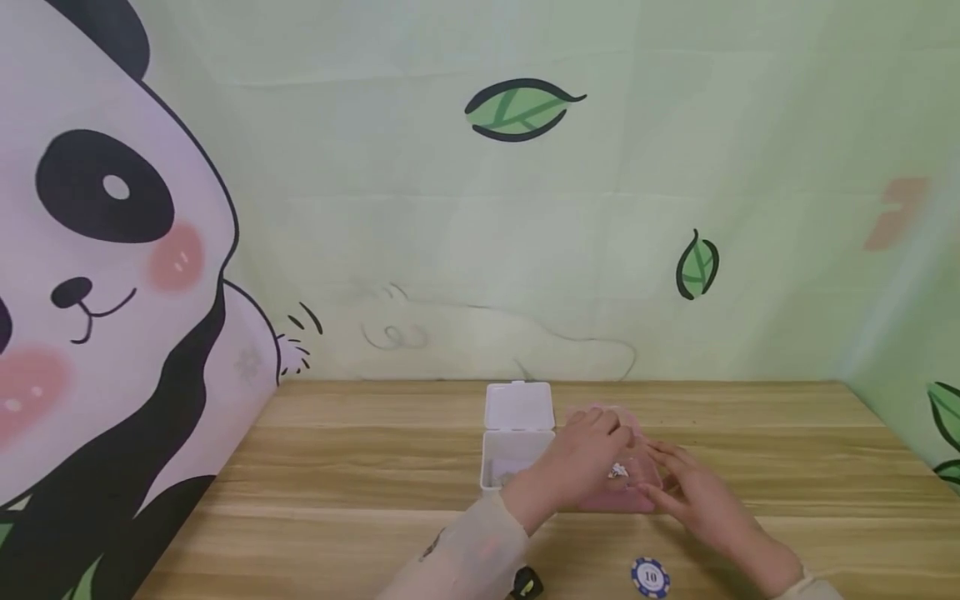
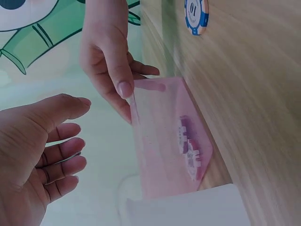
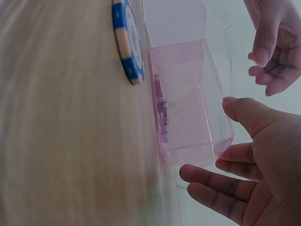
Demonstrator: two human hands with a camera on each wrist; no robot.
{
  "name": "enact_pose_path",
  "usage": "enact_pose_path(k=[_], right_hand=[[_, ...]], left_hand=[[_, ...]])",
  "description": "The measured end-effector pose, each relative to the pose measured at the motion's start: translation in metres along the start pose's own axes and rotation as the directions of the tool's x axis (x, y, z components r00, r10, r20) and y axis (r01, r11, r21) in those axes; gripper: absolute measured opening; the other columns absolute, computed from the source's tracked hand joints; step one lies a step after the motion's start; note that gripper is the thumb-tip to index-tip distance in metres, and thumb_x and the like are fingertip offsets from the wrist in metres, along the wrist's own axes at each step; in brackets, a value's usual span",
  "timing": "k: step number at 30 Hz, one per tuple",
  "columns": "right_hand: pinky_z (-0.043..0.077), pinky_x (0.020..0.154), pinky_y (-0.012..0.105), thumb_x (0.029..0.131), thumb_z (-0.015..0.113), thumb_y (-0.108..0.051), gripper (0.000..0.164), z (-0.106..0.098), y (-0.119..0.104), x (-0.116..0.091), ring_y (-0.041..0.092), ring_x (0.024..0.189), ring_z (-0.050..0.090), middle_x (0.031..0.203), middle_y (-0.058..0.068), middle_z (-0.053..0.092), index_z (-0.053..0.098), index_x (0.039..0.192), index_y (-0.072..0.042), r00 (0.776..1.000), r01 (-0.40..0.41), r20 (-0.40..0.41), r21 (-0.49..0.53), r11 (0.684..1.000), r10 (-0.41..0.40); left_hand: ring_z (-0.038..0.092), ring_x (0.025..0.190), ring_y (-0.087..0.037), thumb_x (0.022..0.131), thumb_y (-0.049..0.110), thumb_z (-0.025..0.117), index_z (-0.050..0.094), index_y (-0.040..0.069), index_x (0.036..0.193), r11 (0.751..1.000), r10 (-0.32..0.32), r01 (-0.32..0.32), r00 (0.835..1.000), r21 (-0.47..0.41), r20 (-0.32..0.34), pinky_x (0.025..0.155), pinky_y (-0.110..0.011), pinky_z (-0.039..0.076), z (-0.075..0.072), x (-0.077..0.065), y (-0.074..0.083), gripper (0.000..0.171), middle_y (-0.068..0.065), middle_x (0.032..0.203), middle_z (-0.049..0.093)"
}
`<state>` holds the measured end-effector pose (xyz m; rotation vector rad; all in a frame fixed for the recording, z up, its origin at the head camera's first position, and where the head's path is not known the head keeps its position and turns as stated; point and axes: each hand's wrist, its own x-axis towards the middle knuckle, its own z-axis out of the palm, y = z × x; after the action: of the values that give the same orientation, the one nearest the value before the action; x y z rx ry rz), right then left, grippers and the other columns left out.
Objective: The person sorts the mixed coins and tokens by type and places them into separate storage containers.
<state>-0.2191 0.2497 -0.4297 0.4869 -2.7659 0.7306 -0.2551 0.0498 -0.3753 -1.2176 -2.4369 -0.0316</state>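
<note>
Table (image 1: pixel 360 467) held two boxes: pink box (image 1: pixel 615 502), at least two chips (image 2: pixel 193 157) inside, end gripped by right hand (image 1: pixel 705 504); white box (image 1: pixel 517 442), lid open. Left hand (image 1: pixel 573 458) hovered, fingers loose. One poker chip (image 1: pixel 650 577) lay nearer.

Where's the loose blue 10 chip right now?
In the head view, the blue chip lies on the wooden table near the picture's bottom edge, right of centre, apart from the pink box and nearer the camera.

Left sleeve (image 1: pixel 461 550) pale cream, small dark print (image 1: pixel 432 545); right cuff (image 1: pixel 810 588) likewise pale; hands (image 1: pixel 573 458) bare.
</note>
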Motion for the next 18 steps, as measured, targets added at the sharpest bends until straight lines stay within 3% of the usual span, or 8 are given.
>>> enact_pose_path(k=[7,13,16,18], right_hand=[[0.053,0.066,0.022,0.091,0.064,-0.032,0.055,0.000,0.001,0.000,0.011,0.079,0.065,0.135,0.022,0.054,0.053,0.133,0.001,1.000,-0.012,0.020,0.002,1.000,0.012],[0.052,0.064,0.020,0.090,0.065,-0.031,0.055,0.001,0.002,0.000,0.009,0.077,0.064,0.134,0.021,0.055,0.053,0.133,0.001,1.000,0.001,-0.002,0.002,1.000,-0.001],[0.052,0.064,0.021,0.090,0.066,-0.031,0.055,0.001,0.001,0.000,0.009,0.076,0.064,0.134,0.022,0.055,0.053,0.132,0.002,1.000,0.014,-0.012,-0.007,1.000,-0.014],[0.054,0.066,0.026,0.089,0.066,-0.032,0.055,0.001,0.001,0.000,0.010,0.076,0.064,0.134,0.023,0.055,0.054,0.131,0.002,0.999,0.026,-0.019,-0.023,0.999,-0.027]], left_hand=[[0.055,0.100,-0.010,0.081,0.049,0.071,0.064,0.017,0.105,0.999,0.039,-0.040,0.998,-0.023,-0.042,0.096,-0.025,0.045,-0.004,-0.011,0.002,0.040,0.007,0.101,0.061],[0.057,0.103,-0.009,0.085,0.050,0.067,0.065,0.022,0.103,0.997,0.057,-0.062,0.994,-0.055,-0.094,0.095,-0.022,0.045,-0.001,-0.022,0.005,0.033,0.008,0.106,0.064],[0.058,0.099,-0.009,0.082,0.045,0.071,0.064,0.021,0.101,0.997,0.069,-0.071,0.990,-0.011,-0.121,0.091,-0.022,0.045,0.000,-0.029,0.005,0.031,0.009,0.101,0.063],[0.057,0.099,-0.009,0.081,0.044,0.072,0.064,0.020,0.102,0.998,0.066,-0.065,0.992,0.008,-0.104,0.090,-0.023,0.045,0.000,-0.034,0.005,0.034,0.008,0.101,0.062]])
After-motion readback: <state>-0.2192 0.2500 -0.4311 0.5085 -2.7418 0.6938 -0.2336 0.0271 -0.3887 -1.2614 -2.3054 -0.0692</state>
